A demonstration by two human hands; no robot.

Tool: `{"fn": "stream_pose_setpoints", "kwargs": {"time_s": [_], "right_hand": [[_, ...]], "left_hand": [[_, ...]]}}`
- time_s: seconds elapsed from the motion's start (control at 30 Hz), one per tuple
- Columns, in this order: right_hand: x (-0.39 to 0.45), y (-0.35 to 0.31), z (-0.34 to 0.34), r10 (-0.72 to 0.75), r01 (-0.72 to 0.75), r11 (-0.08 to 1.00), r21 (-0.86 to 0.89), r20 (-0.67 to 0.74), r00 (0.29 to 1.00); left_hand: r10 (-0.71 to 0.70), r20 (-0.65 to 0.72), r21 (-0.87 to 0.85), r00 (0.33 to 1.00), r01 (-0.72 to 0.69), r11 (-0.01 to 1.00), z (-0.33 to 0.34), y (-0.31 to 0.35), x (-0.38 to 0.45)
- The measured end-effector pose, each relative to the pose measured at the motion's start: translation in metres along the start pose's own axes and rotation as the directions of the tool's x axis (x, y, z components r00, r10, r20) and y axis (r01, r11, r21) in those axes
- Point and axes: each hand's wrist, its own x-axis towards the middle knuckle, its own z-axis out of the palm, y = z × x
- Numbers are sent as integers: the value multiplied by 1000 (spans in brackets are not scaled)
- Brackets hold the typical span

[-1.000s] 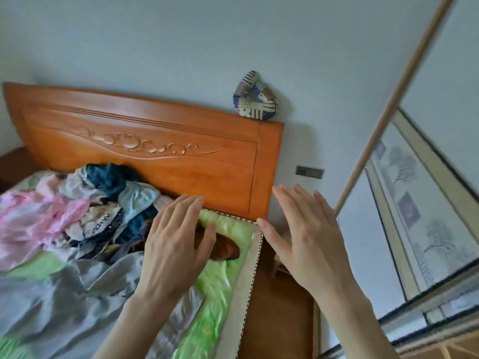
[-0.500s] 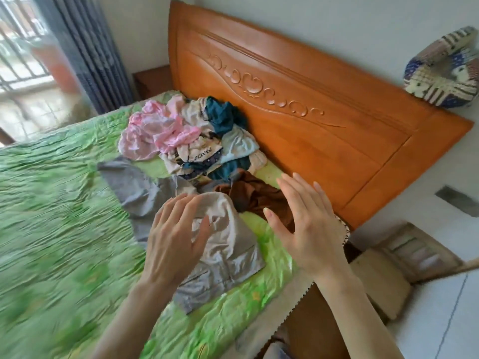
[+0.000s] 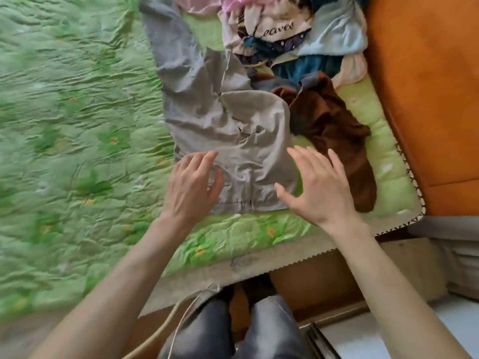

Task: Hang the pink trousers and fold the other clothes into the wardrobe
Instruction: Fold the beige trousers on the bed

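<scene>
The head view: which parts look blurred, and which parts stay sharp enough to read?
In the head view, the green bedspread at the left is smeared by motion blur; the grey trousers and both hands, left and right, are fairly sharp; the print on the cream garment is nearly readable; the wide lens bends the orange headboard.

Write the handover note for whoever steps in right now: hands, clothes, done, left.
Left hand: open, holding nothing, over the waist edge of the grey trousers.
Right hand: open, holding nothing, over the same trousers' other edge.
Grey trousers lie spread on the green bedspread; brown garment beside them; mixed pile near the headboard, pink garment at its far end.
Done: nothing folded or hung.
Left: everything.
</scene>
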Motion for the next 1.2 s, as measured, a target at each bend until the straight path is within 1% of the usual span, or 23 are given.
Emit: {"fn": "stream_pose_setpoints", "kwargs": {"time_s": [0.07,0.13,0.2,0.3,0.37,0.47,0.53,0.63,0.7,0.8,0.87,0.97,1.03,1.13,1.2], "right_hand": [[5,10,39,-22,25,999,-26,104,994],[8,23,80,-50,60,997,-48,187,981],[10,35,122,-72,87,995,-48,246,967],[8,47,180,-93,111,993,-38,324,941],[2,52,212,-107,125,992,-32,344,933],[-4,58,248,-124,151,988,-43,382,916],[-7,65,265,-123,161,985,-62,403,907],[-4,81,287,-131,169,983,-74,364,922],[-4,91,301,-134,166,984,-72,326,936],[-1,100,313,-114,133,989,-61,249,962],[3,102,315,-92,103,994,-43,199,976],[10,104,304,-81,79,997,17,164,983],[11,106,285,-87,79,995,57,162,983],[15,107,243,-88,80,995,65,138,987],[22,106,210,-94,85,993,81,112,989]], "left_hand": [[-42,64,13,997,42,999,40,-7,-10],[-63,94,21,994,61,998,80,-17,-21],[-81,135,43,987,76,996,118,-29,-33],[-154,202,67,967,143,987,163,-46,-48],[-166,229,74,959,153,985,186,-55,-59],[-134,285,112,949,106,988,216,-69,-71],[-129,341,144,931,84,986,233,-81,-77],[-169,414,240,895,72,968,253,-100,-81],[-207,439,303,875,73,950,261,-109,-83],[-221,388,318,895,95,943,266,-119,-80],[-208,397,332,894,72,941,263,-123,-73],[-226,413,308,882,98,946,242,-122,-55],[-229,414,290,881,111,951,220,-118,-46],[-197,372,274,907,96,957,181,-113,-36],[-183,357,226,916,106,968,150,-105,-30]]}}
